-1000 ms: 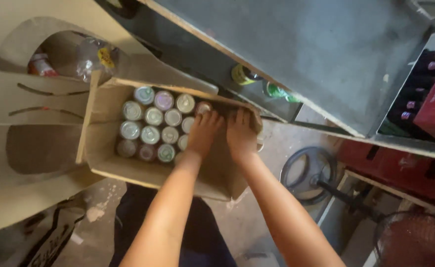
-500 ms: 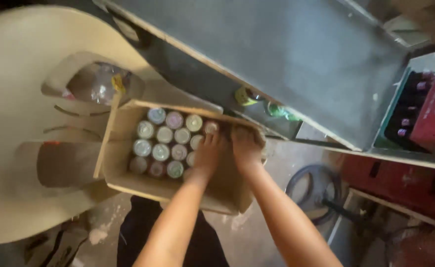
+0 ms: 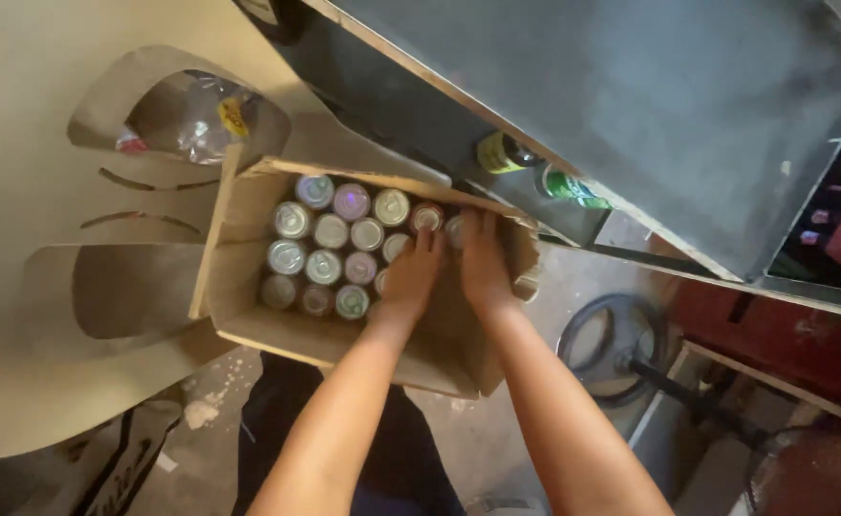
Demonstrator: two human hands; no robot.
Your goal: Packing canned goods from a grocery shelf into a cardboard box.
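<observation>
Head view, setting: I look down into an open cardboard box (image 3: 248, 325) on my lap, its flaps standing up, under a slanted grey metal panel (image 3: 631, 105).
Head view, progress: The left part of the box holds three rows of upright cans (image 3: 330, 250), packed touching, silver tops up. The right part, under my hands, looks unfilled as far as I can see, so I judge the packing roughly two thirds done, with the right end left to fill.
Head view, left hand (image 3: 409, 279): It lies palm down inside the box, fingers stretched towards the far wall, fingertips at a reddish-topped can (image 3: 427, 217) in the back row. The grip is flat and open, closed round nothing that I can see.
Head view, right hand (image 3: 484, 263): It lies just beside the left one, palm down, fingertips touching a can (image 3: 456, 229) at the far right end of the back row. I cannot tell whether the fingers curl round it.
Head view, cans relative to grip: The packed cans sit to the left of both hands and at their fingertips.
Head view, nearby: Two green bottles (image 3: 535, 170) lie under the panel, beyond the box. A cut-out cardboard sheet (image 3: 29, 172) spreads to the left.
</observation>
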